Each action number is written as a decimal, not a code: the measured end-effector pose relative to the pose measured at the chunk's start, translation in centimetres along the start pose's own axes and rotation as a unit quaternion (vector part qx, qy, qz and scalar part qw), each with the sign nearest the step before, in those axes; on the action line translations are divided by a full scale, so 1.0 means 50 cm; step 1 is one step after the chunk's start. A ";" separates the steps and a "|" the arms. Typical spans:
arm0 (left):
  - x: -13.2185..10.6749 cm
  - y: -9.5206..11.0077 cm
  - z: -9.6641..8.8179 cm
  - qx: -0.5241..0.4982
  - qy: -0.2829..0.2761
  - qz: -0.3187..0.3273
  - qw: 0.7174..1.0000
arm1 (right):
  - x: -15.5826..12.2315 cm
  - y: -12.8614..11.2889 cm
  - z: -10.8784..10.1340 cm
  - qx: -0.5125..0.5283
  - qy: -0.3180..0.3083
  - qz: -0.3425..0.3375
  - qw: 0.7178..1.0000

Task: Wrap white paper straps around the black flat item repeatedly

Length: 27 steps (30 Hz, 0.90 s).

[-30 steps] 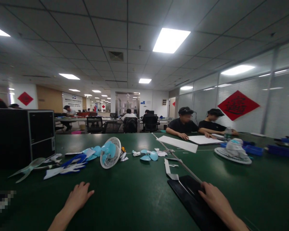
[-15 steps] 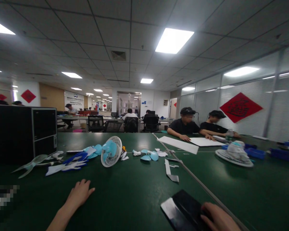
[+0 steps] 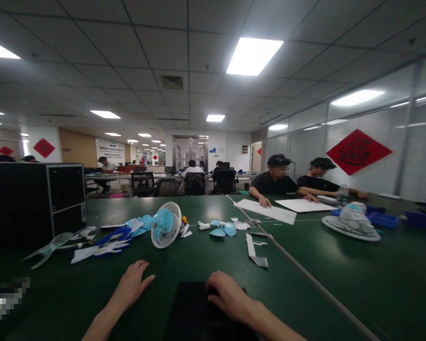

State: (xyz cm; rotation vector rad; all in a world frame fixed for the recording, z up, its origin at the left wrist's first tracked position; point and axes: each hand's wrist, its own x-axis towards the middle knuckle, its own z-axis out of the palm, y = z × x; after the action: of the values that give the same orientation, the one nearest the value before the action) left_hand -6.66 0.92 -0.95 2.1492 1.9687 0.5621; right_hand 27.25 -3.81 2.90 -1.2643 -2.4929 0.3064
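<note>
My left hand [image 3: 133, 284] is open over the green table, its fingers stretched forward and the thumb apart. No object is in it. My right hand [image 3: 229, 293] has its fingers curled down at the far edge of a flat black rectangular thing [image 3: 190, 308] close in front of me. That thing runs out of the lower edge of the view, and its kind does not show. Beyond my hands lie a small fan [image 3: 166, 225] with a white grille and light blue blades, a loose blue fan blade [image 3: 222, 228], and white gloves with blue cuffs [image 3: 106, 246].
A black computer case [image 3: 35, 203] stands at the left. Paper strips [image 3: 255, 255] lie near a metal table seam [image 3: 305, 267]. Across the table, two people sit by white sheets [image 3: 266, 211]. A white fan part [image 3: 353, 225] and blue trays [image 3: 383, 219] are at the right.
My right hand has moved left with the flat black thing, from the right side to the middle before me. The left hand has shifted a little to the right.
</note>
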 end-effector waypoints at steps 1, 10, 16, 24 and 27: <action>-0.006 0.020 0.003 -0.039 -0.003 0.033 0.999 | 0.007 -0.005 0.010 0.002 0.007 -0.007 1.000; -0.065 0.142 0.030 -0.159 -0.157 0.149 0.963 | 0.014 0.102 -0.016 -0.019 0.153 0.085 0.984; -0.067 0.144 0.018 -0.153 -0.164 0.143 0.964 | 0.000 0.268 -0.066 -0.130 0.174 0.255 0.942; -0.070 0.139 -0.004 -0.140 -0.170 0.109 0.969 | -0.005 0.317 -0.049 -0.161 0.144 0.325 0.921; -0.067 0.134 -0.006 -0.141 -0.162 0.102 0.971 | -0.006 0.315 -0.053 -0.163 0.143 0.323 0.921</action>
State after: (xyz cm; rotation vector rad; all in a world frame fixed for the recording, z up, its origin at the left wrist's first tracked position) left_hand -0.82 -3.16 1.30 2.1151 1.4182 0.4529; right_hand 40.08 5.26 0.05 -2.0849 -1.8648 -0.1547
